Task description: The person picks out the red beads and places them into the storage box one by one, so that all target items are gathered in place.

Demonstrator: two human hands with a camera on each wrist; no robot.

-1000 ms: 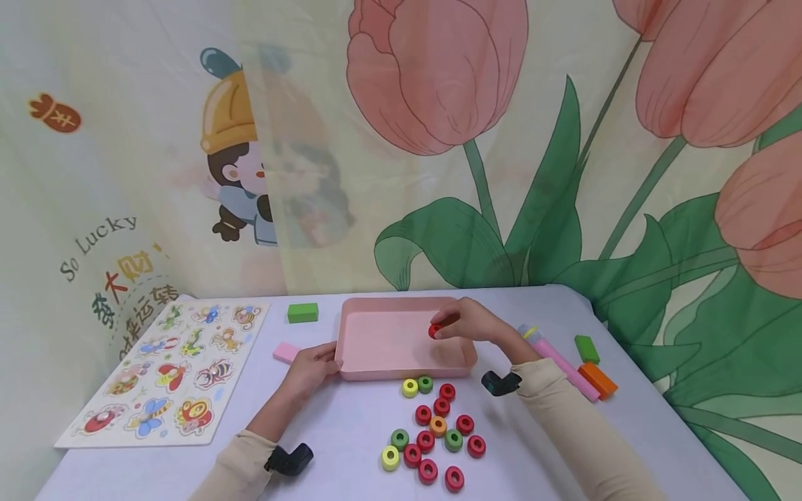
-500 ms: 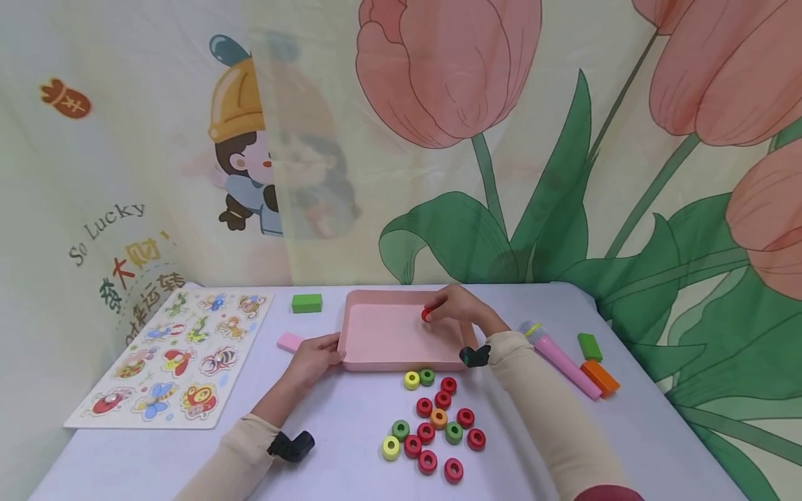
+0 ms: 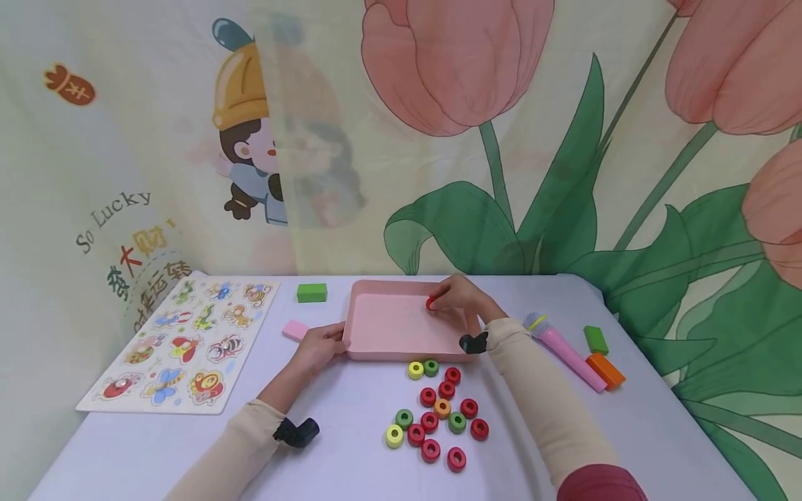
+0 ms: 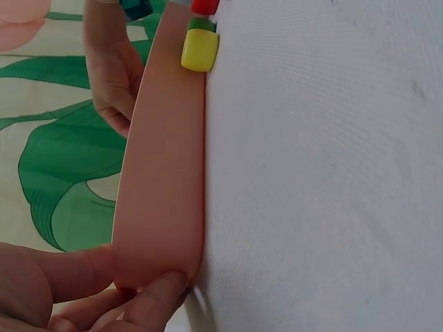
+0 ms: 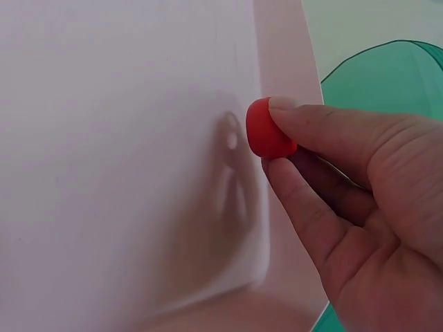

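My right hand (image 3: 464, 295) is over the right part of a shallow pink tray (image 3: 391, 327), pinching a red ring bead (image 5: 265, 130) between thumb and fingers. The right wrist view shows the bead held near the tray's far wall, its shadow on the tray floor. My left hand (image 3: 318, 346) grips the tray's left edge near the front corner, and the left wrist view shows thumb and fingers around that corner. In front of the tray lie several loose beads: red, green, yellow and one orange bead (image 3: 441, 408).
An insect puzzle board (image 3: 182, 348) lies at the left. Beside the tray are a green block (image 3: 312, 293) and a pink block (image 3: 294, 330). To the right lie a pink toy microphone (image 3: 567, 351), another green block (image 3: 596, 339) and an orange block (image 3: 605, 371). A patterned curtain (image 3: 326, 139) hangs behind.
The right hand has moved slightly leftward and farther back over the tray, still pinching the red bead. The left hand keeps its grip on the tray edge. The head view has shifted slightly.
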